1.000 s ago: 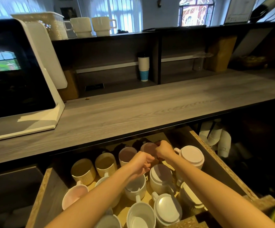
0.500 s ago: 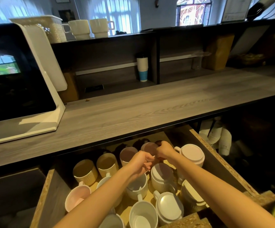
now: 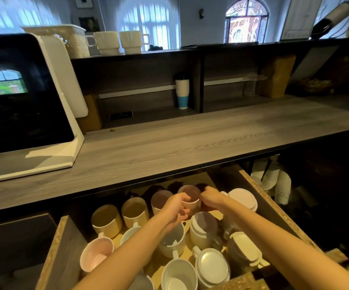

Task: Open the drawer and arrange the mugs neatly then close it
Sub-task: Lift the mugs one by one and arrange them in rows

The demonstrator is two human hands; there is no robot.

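The drawer is pulled open under the wooden counter and holds several mugs. Some stand upright, such as two yellow ribbed mugs at the back left and a pink mug at the front left. Others are upside down, like the white mug at the back right. My left hand and my right hand both grip a pinkish mug at the drawer's back, one on each side of its rim. Darker mugs behind it sit in shadow.
A grey wooden counter overhangs the drawer's back. A white-framed screen stands on its left. Paper cups sit on a shelf behind. Stacked paper cups lie right of the drawer, beyond its chipboard wall.
Both hands stay at the same back mug, with fingers now closed more clearly around its rim. The head camera has tilted slightly.
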